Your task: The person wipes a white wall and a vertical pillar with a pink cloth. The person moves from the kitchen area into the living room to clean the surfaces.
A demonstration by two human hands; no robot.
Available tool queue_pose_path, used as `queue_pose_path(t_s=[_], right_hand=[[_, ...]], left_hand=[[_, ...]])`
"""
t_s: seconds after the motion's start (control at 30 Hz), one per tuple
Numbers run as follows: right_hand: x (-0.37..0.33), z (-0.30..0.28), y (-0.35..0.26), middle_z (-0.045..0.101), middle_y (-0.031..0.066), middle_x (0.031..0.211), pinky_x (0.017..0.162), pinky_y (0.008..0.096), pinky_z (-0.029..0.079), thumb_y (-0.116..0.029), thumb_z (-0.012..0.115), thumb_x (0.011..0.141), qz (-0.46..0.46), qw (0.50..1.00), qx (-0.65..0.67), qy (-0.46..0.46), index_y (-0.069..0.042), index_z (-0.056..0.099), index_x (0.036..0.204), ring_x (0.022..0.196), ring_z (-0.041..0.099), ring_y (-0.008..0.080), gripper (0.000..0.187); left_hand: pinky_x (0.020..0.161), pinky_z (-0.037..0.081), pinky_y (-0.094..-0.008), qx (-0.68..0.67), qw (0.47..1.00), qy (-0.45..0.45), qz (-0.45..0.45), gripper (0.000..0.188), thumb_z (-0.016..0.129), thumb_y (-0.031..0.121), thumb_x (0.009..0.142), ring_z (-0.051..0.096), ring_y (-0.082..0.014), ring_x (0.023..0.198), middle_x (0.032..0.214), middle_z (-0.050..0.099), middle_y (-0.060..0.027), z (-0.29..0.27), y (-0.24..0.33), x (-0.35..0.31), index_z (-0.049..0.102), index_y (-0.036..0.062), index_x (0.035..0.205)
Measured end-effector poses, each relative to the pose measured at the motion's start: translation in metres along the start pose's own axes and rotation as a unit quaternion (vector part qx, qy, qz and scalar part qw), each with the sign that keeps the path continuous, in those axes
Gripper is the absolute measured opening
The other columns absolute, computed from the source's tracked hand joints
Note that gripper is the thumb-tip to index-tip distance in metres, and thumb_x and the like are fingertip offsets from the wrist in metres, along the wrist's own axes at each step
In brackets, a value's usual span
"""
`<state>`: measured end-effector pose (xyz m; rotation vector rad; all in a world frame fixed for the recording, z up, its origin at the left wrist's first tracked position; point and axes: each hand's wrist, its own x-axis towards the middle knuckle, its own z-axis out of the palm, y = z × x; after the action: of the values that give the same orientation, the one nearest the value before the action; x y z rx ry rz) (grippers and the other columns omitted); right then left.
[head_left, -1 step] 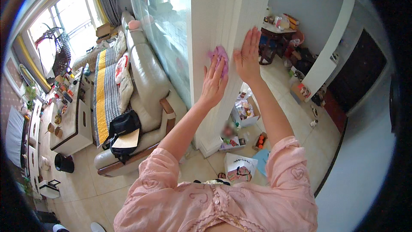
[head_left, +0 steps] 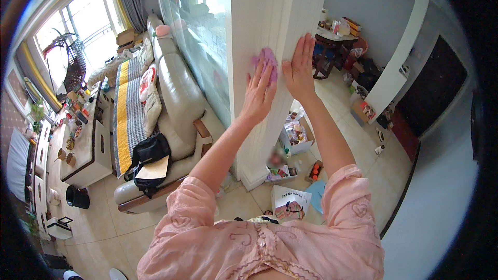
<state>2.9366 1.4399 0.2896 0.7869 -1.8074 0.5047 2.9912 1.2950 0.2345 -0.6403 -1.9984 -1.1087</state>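
A purple cloth lies bunched against the broad face of a white pillar. My left hand presses it there, its fingers stretched over the cloth's lower part and hiding some of it. Just to the right, my right hand rests flat on the pillar's side face near the corner, fingers extended upward and holding nothing. Both arms reach up and forward in rolled pink sleeves.
Left of the pillar stand a glass panel and a leather sofa bearing a black backpack. By the pillar's foot are a box of goods and a white bag. A dark door is at right.
My left hand and the purple cloth have slid slightly upward on the pillar. The right hand stays in place.
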Motion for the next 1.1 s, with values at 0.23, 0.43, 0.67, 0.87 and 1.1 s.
queue_pose_path(t_s=[0.23,0.43,0.67,0.87,1.1], right_hand=[[0.000,0.001,-0.002,0.008,0.0282,0.150,0.113,0.0506,0.010,-0.035,0.043,0.095,0.010,1.000,0.002,-0.022,0.005,0.011,0.144,0.138,0.008,0.0483,0.071],[0.001,0.001,-0.008,0.009,0.0288,0.150,0.113,0.0510,0.009,-0.035,0.040,0.096,0.032,0.999,0.017,-0.007,0.005,0.012,0.144,0.138,0.007,0.0480,0.069],[-0.003,0.004,-0.009,0.009,0.0282,0.150,0.112,0.0524,0.009,-0.033,0.043,0.095,0.013,0.999,0.034,0.010,0.004,0.012,0.145,0.138,0.007,0.0475,0.069],[-0.003,0.006,-0.005,0.009,0.0280,0.150,0.111,0.0545,0.010,-0.033,0.042,0.095,0.013,0.999,0.035,0.013,0.003,0.012,0.145,0.138,0.008,0.0484,0.069],[0.001,0.004,-0.011,0.011,0.0227,0.152,0.110,0.0561,0.013,-0.030,0.041,0.095,0.017,0.999,0.041,0.016,-0.001,0.014,0.146,0.139,0.011,0.0440,0.065]], left_hand=[[0.110,0.009,-0.0569,-0.012,0.994,0.073,0.084,0.050,0.038,0.028,0.096,0.018,-0.0319,0.141,0.153,0.019,-0.0105,-0.032,0.053,0.111,0.030,0.0169,0.145],[0.111,0.009,-0.0552,0.014,0.994,0.085,0.064,0.048,0.040,0.023,0.096,0.021,-0.0325,0.140,0.151,0.023,-0.0126,-0.017,0.035,0.081,0.034,0.0125,0.143],[0.111,0.011,-0.0530,-0.002,0.997,0.074,-0.004,0.047,0.043,0.016,0.095,0.022,-0.0324,0.139,0.150,0.026,-0.0150,0.005,0.014,0.018,0.036,0.0079,0.141],[0.111,0.014,-0.0518,-0.022,0.995,0.079,-0.064,0.049,0.045,0.013,0.094,0.024,-0.0337,0.138,0.149,0.028,-0.0159,0.032,0.000,-0.040,0.035,0.0093,0.141],[0.111,0.016,-0.0513,-0.079,0.994,0.033,-0.074,0.048,0.044,0.011,0.095,0.023,-0.0334,0.138,0.149,0.025,-0.0174,0.021,-0.016,-0.060,0.035,0.0102,0.142]])
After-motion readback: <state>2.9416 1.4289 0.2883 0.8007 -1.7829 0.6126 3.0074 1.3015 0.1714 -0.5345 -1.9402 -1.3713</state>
